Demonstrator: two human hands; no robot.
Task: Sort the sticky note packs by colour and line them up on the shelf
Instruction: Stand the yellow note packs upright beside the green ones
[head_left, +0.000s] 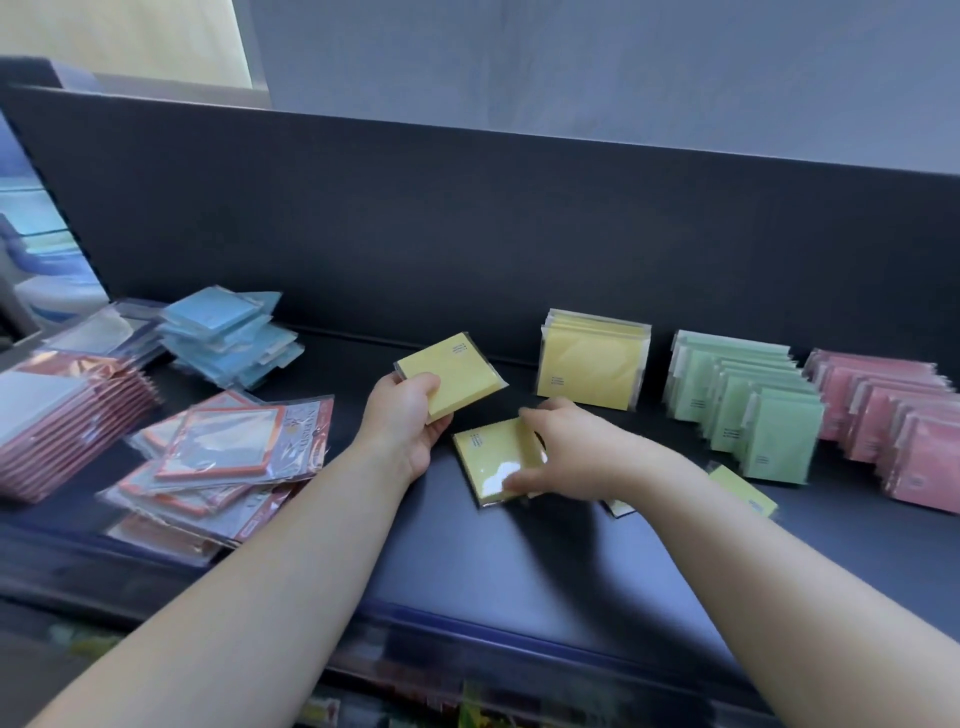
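Observation:
My left hand (408, 418) grips a yellow sticky note pack (457, 371) just above the dark shelf (519, 561). Beside it, my right hand (566, 449) pinches a second yellow pack (493, 460) that lies on the shelf. A third yellow pack (743, 491) lies flat behind my right forearm. Against the back panel stands a short row of yellow packs (592, 366). To its right stand rows of green packs (748, 400) and pink packs (893, 421).
A loose heap of blue packs (228, 338) lies at the back left. Orange-edged packs in clear sleeves (223, 447) are strewn at the left, next to a stack of pink-edged packs (62, 421). The shelf's front edge (519, 631) runs below my forearms.

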